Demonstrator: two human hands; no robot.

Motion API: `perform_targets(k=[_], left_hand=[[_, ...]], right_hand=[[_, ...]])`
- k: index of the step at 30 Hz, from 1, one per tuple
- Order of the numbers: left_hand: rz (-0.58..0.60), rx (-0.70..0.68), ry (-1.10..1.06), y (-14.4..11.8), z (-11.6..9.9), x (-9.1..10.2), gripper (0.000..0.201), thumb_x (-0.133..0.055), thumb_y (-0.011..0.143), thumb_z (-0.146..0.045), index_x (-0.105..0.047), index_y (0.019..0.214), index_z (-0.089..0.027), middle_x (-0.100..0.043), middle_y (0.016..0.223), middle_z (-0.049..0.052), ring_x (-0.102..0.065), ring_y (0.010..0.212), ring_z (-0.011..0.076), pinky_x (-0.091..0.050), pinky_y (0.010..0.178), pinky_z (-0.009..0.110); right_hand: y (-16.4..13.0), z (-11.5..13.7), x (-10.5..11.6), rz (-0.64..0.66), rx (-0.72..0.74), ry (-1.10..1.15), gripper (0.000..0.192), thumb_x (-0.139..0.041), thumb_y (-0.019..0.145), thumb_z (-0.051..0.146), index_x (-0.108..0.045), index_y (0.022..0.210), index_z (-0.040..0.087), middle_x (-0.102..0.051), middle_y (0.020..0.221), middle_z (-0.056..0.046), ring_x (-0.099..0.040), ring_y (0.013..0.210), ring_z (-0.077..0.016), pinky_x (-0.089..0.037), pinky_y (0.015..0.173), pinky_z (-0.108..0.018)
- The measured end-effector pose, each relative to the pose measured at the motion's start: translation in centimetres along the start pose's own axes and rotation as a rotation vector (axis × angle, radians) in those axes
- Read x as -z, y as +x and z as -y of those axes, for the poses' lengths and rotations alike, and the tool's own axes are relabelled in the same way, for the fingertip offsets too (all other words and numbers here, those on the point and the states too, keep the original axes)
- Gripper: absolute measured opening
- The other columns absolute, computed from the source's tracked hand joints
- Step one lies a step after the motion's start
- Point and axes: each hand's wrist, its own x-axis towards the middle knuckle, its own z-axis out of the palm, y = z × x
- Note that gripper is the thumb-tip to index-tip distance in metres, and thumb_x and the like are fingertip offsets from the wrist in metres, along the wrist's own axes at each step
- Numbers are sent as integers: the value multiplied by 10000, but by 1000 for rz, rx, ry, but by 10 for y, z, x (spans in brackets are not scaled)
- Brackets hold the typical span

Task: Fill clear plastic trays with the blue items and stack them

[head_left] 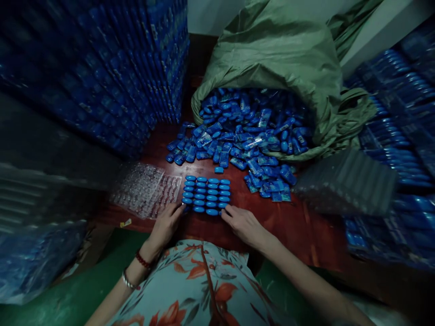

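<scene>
Small glossy blue oval packs (206, 194) lie in a tight block of neat rows and columns on the red-brown table, right in front of me. My left hand (167, 222) has its thumb and fingers closed at the block's near left corner. At the near right corner, my right hand (244, 223) is closed the same way, its fingertips on the edge packs. The fingertips partly cover the corner packs. Whether a clear tray lies under the block, I cannot tell. One loose blue pack (219, 170) sits just beyond it.
Clear moulded plastic trays (146, 190) lie to the left. A green woven sack (272, 59) spills a heap of blue packets (234, 140) onto the table (272, 222). Tall blue stacks (136, 59) rise at left, more blue packages (390, 136) at right, beside stacked grey trays (350, 181).
</scene>
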Motion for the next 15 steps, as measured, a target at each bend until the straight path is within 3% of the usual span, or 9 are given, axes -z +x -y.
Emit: perform_targets(k=[5,10,12,15], left_hand=[[211,-75,78,12,5,10,374,-340,864,-54,-538,1150,-194,-588,1003,82,-556,882,184,-487,795,326],[443,-126,163,29,-14,15,252,-407,850,-53,-557,1004,-183,-570,991,87,-538,907,210,-482,784,344],[480,-133,190,34,-20,14,207,-425,850,-57,-552,959,-179,-569,959,81,-535,886,210,-484,769,339],[436,-107,213,33,-20,10,211,-442,844,-58,-549,986,-170,-582,982,81,-539,911,211,-491,780,332]], right_hand=[[2,5,11,129,-40,-12,264,-430,856,35,-565,1023,189,-578,976,-65,-567,868,-173,-418,684,-267],[9,12,11,86,-46,5,221,-449,851,47,-573,970,185,-582,947,-75,-574,846,-191,-428,700,-294],[13,15,10,81,-55,-8,203,-464,834,35,-580,917,179,-588,912,-80,-579,812,-198,-431,669,-295],[17,21,5,73,-94,-53,218,-477,803,8,-588,877,180,-608,889,-82,-590,786,-201,-441,639,-287]])
